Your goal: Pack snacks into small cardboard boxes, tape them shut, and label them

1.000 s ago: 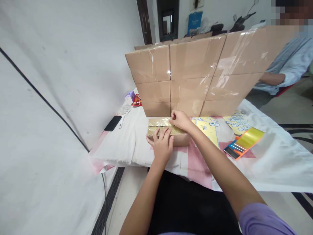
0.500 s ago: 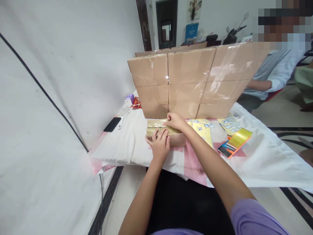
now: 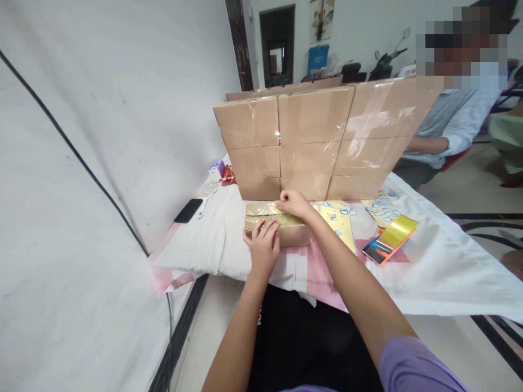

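A small cardboard box (image 3: 294, 236) lies on the cloth-covered table close to me, with shiny yellowish packing tape (image 3: 263, 208) across its top. My left hand (image 3: 265, 245) rests on the near left part of the box, fingers spread over the upper edge and thumb at the left side. At the far edge of the top, my right hand (image 3: 295, 203) is closed, its fingers curled against the tape. What those fingers hold, if anything, is hidden. To the right lies an orange tape dispenser (image 3: 390, 239) with a yellow roll.
A wall of taped cardboard boxes (image 3: 310, 144) stands just behind the small box. Yellow printed sheets (image 3: 338, 223) lie to the right. A black phone (image 3: 188, 210), a white brush (image 3: 206, 193) and a red packet (image 3: 229, 175) sit left. A person (image 3: 453, 130) sits beyond the boxes.
The view has shifted slightly. My left hand's fingers have moved a little on the box top; my right hand stays closed at the tape.
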A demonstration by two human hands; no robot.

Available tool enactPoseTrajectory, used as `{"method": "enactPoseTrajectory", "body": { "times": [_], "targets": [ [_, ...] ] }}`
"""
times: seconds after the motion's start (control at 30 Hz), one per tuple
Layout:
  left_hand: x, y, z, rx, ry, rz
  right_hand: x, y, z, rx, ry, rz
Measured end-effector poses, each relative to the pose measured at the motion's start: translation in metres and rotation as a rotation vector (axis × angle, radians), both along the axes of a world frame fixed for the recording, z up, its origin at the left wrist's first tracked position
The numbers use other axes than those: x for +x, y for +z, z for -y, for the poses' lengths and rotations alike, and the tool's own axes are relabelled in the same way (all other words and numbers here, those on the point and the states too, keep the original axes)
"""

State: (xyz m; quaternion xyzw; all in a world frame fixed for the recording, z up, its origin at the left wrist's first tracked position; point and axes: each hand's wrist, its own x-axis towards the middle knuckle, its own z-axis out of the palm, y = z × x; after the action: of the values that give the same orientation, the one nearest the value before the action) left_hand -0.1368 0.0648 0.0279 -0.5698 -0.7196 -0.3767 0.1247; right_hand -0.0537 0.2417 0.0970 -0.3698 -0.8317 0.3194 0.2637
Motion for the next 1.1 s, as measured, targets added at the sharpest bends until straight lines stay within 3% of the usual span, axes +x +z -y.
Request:
{"method": "enactPoseTrajectory", "body": {
  "times": [0.17, 0.27, 0.4, 0.57, 0.67, 0.77, 0.93, 1.1],
  "targets": [
    [0.009, 0.016, 0.005, -0.126, 0.024, 0.035, 0.007, -0.003, -0.001, -0.092, 0.127, -0.175],
    [0.019, 0.025, 0.006, -0.208, 0.061, -0.004, 0.015, -0.005, -0.003, -0.122, 0.12, -0.314],
    [0.03, 0.029, 0.004, -0.273, 0.138, -0.048, 0.052, -0.02, -0.01, -0.098, -0.15, -0.563],
    [0.029, 0.021, 0.007, -0.258, 0.13, -0.082, 0.123, -0.065, -0.008, -0.05, -0.602, -0.659],
    [0.024, 0.013, 0.009, -0.196, 0.11, -0.134, 0.148, -0.088, -0.009, -0.065, -0.759, -0.555],
    [0.017, 0.008, 0.007, -0.159, 0.108, -0.194, 0.155, -0.098, -0.02, -0.095, -0.791, -0.366],
    [-0.001, 0.002, 0.004, -0.127, 0.065, -0.272, 0.156, -0.1, -0.033, -0.085, -0.63, 0.031],
    [-0.013, -0.009, 0.006, -0.055, 0.052, -0.31, 0.157, -0.101, -0.023, -0.02, -0.532, 0.342]
  ]
}}
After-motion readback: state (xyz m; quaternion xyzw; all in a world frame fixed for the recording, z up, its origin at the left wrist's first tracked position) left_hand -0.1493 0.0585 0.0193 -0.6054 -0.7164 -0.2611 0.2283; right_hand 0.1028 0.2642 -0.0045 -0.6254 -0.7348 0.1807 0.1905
